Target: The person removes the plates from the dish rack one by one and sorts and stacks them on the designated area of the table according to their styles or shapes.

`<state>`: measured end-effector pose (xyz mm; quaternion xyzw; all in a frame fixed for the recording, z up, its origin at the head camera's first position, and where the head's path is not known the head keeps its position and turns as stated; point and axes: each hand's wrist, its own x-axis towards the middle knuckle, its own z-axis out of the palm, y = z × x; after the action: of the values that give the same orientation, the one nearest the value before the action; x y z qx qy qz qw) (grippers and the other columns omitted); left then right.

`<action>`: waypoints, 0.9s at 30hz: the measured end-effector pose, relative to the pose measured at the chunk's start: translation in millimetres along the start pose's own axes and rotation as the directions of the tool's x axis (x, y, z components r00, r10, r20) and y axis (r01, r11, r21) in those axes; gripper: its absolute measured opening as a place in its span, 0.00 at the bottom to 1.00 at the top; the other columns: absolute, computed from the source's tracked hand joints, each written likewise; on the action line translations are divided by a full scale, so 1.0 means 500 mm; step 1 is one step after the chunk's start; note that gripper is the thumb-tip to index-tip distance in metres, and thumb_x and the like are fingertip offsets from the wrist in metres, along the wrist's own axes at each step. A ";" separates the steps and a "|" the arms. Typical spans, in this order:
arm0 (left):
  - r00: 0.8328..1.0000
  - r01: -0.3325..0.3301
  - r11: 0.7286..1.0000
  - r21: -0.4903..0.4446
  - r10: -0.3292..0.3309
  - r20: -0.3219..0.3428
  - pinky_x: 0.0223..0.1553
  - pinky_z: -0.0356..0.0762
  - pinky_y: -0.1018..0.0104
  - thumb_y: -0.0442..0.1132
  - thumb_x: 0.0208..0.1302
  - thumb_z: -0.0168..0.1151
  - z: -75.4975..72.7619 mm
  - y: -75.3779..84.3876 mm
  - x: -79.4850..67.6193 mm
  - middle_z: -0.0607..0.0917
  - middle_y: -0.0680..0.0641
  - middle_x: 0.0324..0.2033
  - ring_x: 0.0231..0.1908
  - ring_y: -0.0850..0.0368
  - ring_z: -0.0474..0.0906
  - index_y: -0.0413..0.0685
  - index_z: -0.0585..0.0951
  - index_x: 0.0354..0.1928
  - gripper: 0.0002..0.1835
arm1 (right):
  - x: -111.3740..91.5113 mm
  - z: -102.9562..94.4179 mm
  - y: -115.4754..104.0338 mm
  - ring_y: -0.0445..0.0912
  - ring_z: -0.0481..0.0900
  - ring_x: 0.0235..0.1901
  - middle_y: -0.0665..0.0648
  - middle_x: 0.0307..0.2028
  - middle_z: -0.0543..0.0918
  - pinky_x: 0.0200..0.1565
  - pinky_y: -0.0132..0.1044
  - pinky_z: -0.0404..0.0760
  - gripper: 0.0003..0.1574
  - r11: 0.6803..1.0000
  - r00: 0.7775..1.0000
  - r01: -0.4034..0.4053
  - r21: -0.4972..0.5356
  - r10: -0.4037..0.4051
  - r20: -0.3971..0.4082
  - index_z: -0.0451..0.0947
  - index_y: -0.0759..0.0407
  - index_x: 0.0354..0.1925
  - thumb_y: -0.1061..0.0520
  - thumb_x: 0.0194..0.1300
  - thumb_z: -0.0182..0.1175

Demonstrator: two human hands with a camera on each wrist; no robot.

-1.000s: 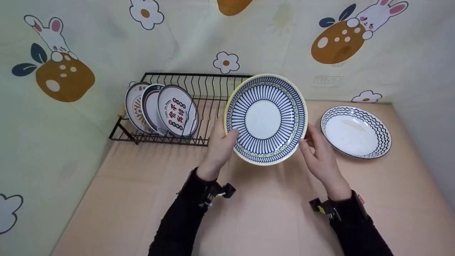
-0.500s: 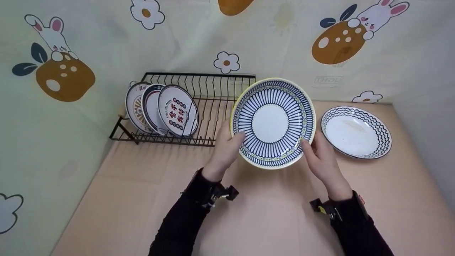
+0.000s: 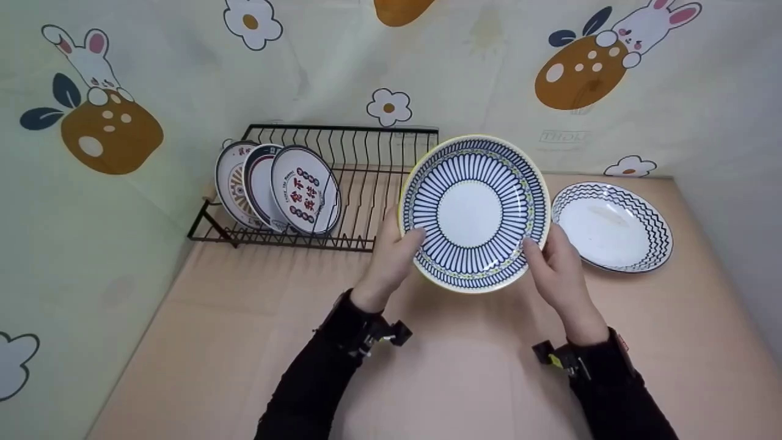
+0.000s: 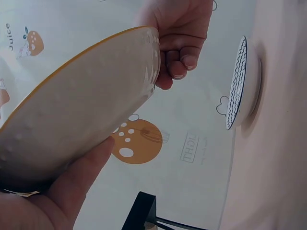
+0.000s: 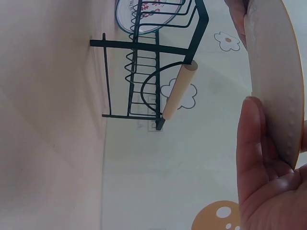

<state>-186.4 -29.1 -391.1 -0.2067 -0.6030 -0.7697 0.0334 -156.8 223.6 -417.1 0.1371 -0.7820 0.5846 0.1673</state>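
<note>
A round white plate (image 3: pixel 470 214) with a dark blue petal pattern and a yellow rim is held up off the table, its face turned toward the head camera. My left hand (image 3: pixel 391 263) grips its lower left edge, thumb over the front rim. On the lower right edge my right hand (image 3: pixel 562 281) pinches the rim, thumb in front and fingers behind. The left wrist view shows the plate's pale underside (image 4: pixel 86 91) with fingers spread against it. Below and behind the left side of the plate stands a black wire dish rack (image 3: pixel 360 171), partly hidden by it.
Several small decorated plates lean in the rack's left end, the front one (image 3: pixel 305 192) bearing red characters. A white oval dish (image 3: pixel 605 232) with a black wavy border lies on the table (image 3: pixel 464 379) at right. A printed cloth wall (image 3: pixel 476 79) rises behind; a wooden handle (image 5: pixel 180 91) is on the rack's end.
Both hands and the plate have shifted to the right and slightly down toward me, uncovering the rack's right end. My right thumb has come over the plate's front rim.
</note>
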 end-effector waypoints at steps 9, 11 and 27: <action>0.997 -0.033 0.999 0.026 0.031 0.065 0.51 0.81 0.53 0.23 0.58 0.45 0.004 -0.005 -0.001 0.79 0.34 0.53 0.48 0.44 0.81 0.29 0.63 0.68 0.32 | -0.003 -0.012 -0.012 0.41 0.81 0.29 0.67 0.41 0.82 0.27 0.28 0.80 0.21 0.997 0.996 -0.066 0.027 0.067 -0.051 0.66 0.74 0.62 0.69 0.73 0.47; 0.993 -0.064 0.998 0.027 0.061 0.102 0.51 0.81 0.53 0.22 0.58 0.46 0.004 -0.008 0.001 0.80 0.35 0.52 0.48 0.44 0.82 0.30 0.66 0.66 0.30 | -0.003 -0.014 -0.013 0.41 0.81 0.30 0.67 0.42 0.82 0.28 0.28 0.81 0.22 0.996 0.994 -0.086 0.039 0.089 -0.069 0.67 0.73 0.62 0.69 0.72 0.47; 0.991 -0.030 0.932 0.362 -0.018 0.129 0.45 0.83 0.64 0.38 0.71 0.53 0.003 0.006 -0.010 0.79 0.42 0.49 0.44 0.54 0.81 0.34 0.63 0.68 0.28 | 0.008 -0.038 -0.014 0.43 0.85 0.32 0.56 0.37 0.85 0.32 0.29 0.84 0.21 0.987 0.976 -0.082 0.140 0.108 -0.190 0.68 0.79 0.59 0.70 0.70 0.45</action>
<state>-180.6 -29.4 -389.7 -0.2486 -0.7350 -0.6299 0.0341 -155.5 239.8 -404.6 0.0519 -0.7270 0.6529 0.2061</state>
